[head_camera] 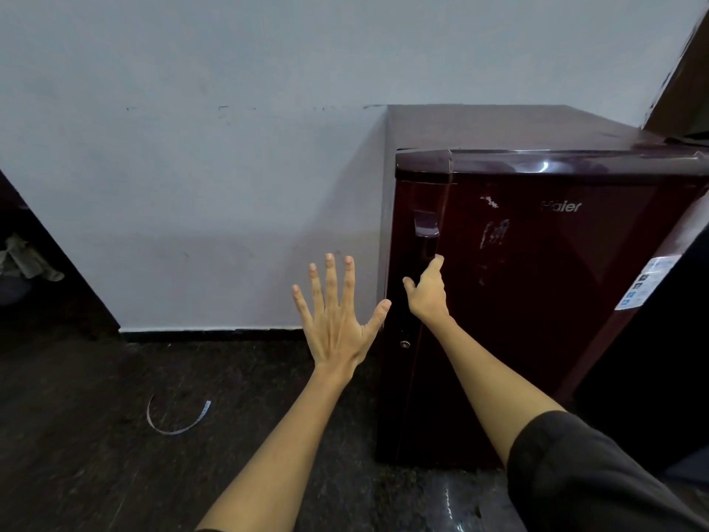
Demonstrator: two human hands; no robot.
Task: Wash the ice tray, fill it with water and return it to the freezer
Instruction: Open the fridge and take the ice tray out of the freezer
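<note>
A dark maroon fridge (537, 301) stands on the floor against the pale wall, with its door closed. No ice tray is in view. My right hand (427, 297) is at the door's left edge, just below the recessed handle (426, 224). Its fingers curl round the vertical handle strip and its thumb sticks out to the left. My left hand (337, 320) hovers in the air left of the fridge with all fingers spread wide, holding nothing and touching nothing.
A keyhole lock (404, 344) sits low on the door edge. A curved white strip (176, 420) lies on the dark floor to the left. Dark furniture (46, 282) stands at far left, and a black object (652, 359) crowds the fridge's right side.
</note>
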